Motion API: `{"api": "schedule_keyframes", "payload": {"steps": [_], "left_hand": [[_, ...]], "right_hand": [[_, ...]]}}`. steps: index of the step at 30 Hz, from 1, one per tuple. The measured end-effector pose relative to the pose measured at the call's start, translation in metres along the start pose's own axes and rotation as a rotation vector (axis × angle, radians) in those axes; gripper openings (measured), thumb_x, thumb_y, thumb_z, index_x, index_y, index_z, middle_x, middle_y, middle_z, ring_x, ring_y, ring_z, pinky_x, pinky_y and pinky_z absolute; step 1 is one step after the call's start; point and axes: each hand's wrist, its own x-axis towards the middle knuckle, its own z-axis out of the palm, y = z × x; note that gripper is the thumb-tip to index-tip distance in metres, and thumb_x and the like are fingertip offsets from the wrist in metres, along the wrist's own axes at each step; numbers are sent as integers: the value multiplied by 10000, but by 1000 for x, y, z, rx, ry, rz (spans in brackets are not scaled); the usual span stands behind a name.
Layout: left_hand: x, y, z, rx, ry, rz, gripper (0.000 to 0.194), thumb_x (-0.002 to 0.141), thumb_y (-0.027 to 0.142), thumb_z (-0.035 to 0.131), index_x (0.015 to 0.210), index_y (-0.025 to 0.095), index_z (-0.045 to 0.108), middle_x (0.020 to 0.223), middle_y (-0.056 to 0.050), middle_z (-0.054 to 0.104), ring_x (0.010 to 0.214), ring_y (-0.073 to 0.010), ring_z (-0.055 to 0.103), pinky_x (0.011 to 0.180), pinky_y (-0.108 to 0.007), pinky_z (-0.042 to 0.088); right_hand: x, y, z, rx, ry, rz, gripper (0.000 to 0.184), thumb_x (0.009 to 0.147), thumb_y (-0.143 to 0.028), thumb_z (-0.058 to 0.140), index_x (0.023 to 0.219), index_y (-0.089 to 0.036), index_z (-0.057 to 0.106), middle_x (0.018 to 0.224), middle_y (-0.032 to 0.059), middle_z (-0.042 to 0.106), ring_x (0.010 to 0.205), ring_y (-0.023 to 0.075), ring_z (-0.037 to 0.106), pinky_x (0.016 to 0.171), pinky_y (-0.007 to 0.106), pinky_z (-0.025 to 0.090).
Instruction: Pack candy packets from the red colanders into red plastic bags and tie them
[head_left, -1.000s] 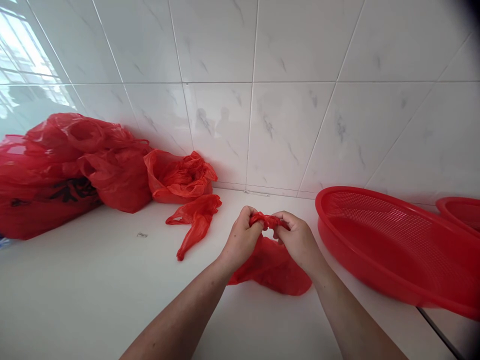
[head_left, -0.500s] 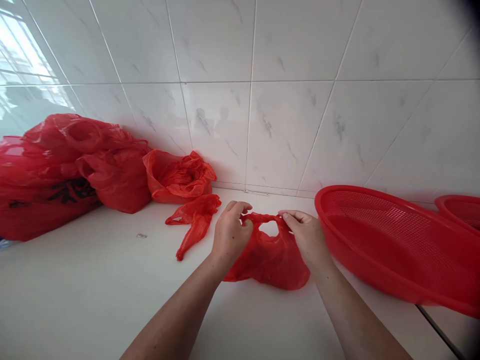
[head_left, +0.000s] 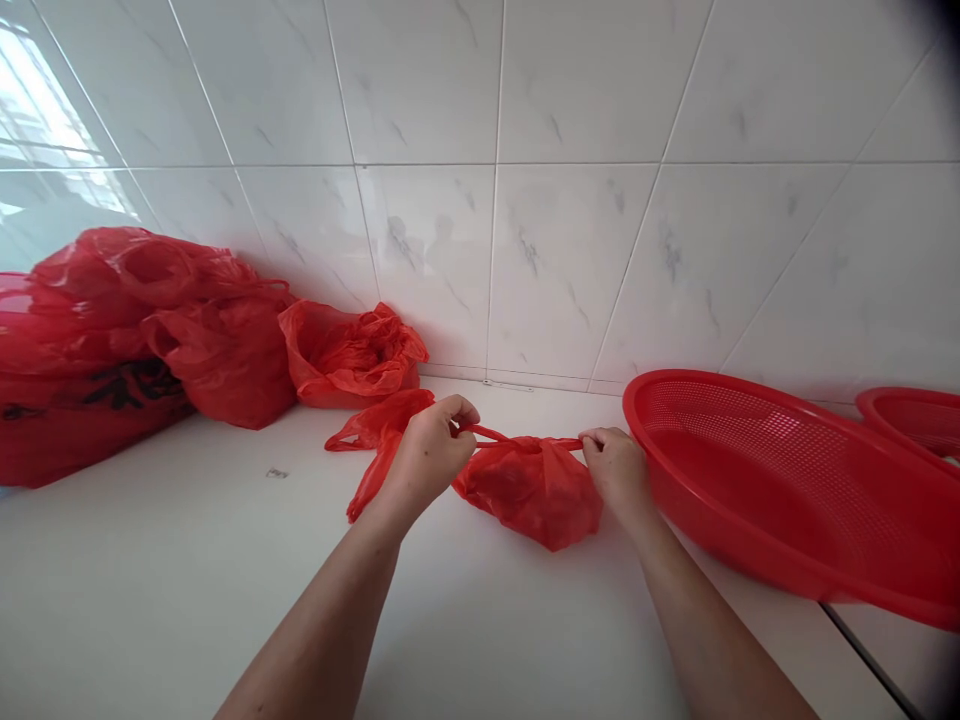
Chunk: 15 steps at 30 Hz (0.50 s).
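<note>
ITEM: bulging red translucent plastic bag (head_left: 536, 495), between hands over smooth white desk (head_left: 225, 590), contact unclear | LEFT HAND (head_left: 429, 450): fingers clamped on one twisted end | RIGHT HAND (head_left: 619, 468): fingers clamped on opposite end | REASON: opposed grips apparently hold gathered neck taut

Soft, moderately bright light fills the view, and a pale, barred patch of glare (head_left: 52, 100) washes out the tiled wall (head_left: 420, 80) at the upper left. Faint, blurred dark reflections (head_left: 439, 245) show lower on the glossy tiles. Highlights gleam on the heaped bags (head_left: 217, 370) at left, while the red bag (head_left: 551, 495) at centre looks translucent. The white table (head_left: 187, 600) dims to grey toward the bottom, with soft-edged shading between the forearms (head_left: 330, 620). Wide-angle distortion slants the grout lines (head_left: 420, 164) and stretches the basket (head_left: 750, 480) at right. Blackness cuts off the upper right corner.
</note>
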Motion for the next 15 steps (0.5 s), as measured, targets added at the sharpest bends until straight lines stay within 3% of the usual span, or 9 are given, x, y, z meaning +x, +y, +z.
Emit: {"api": "schedule_keyframes", "payload": {"steps": [1, 3, 5, 7, 9, 13, 15], "left_hand": [[0, 0, -2, -25, -57, -2, 192, 702, 150, 572, 858, 238, 641, 799, -8, 613, 695, -151, 542, 600, -243, 397], [-2, -2, -8, -66, -220, 4, 411, 714, 250, 642, 1119, 273, 583, 1056, -48, 610, 964, -202, 566, 774, -286, 445], [-4, -11, -16, -71, -380, -19, 717, 670, 320, 713, 1325, 309, 420, 1307, -80, 492, 1205, -255, 450, 917, -348, 415], [-7, -26, -25, -31, -499, -97, 923, 626, 357, 754, 1413, 330, 272, 1455, -90, 327, 1296, -294, 357, 996, -408, 361], [-9, -42, -31, 19, -622, -205, 993, 612, 388, 763, 1433, 353, 206, 1509, -86, 216, 1297, -327, 362, 1021, -452, 331], [-10, -61, -31, 26, -894, -217, 1087, 551, 362, 809, 1438, 354, 182, 1521, -64, 189, 1353, -344, 253, 1059, -473, 282], [-12, -62, -22, -31, -912, -169, 1142, 534, 333, 826, 1448, 338, 140, 1515, -66, 208, 1372, -328, 206, 1081, -471, 251]], "right_hand": [[1, 1, 0, 34, -20, 2, 263, 804, -285, 451, 867, -186, 686, 883, 78, 660, 834, 200, 587, 750, 328, 444], [1, 3, -3, 185, -98, 46, 406, 821, -367, 482, 1172, -188, 581, 897, 64, 664, 833, 196, 618, 737, 325, 482], [0, 6, -7, 391, -199, 139, 623, 816, -461, 521, 1363, -194, 383, 960, 76, 659, 850, 201, 639, 733, 331, 507], [-4, 9, -11, 531, -294, 237, 673, 810, -535, 525, 1375, -211, 357, 1072, 108, 636, 936, 218, 632, 793, 348, 502], [-10, 11, -16, 558, -389, 276, 597, 810, -584, 501, 1281, -219, 478, 1146, 124, 614, 1021, 245, 603, 860, 379, 475], [-24, 12, -28, 607, -682, 148, 586, 746, -595, 583, 1197, -222, 556, 1229, 128, 573, 1118, 298, 540, 902, 426, 447], [-31, 7, -32, 638, -809, 81, 672, 688, -543, 675, 1262, -244, 493, 1283, 117, 533, 1139, 298, 523, 901, 416, 453]]}}
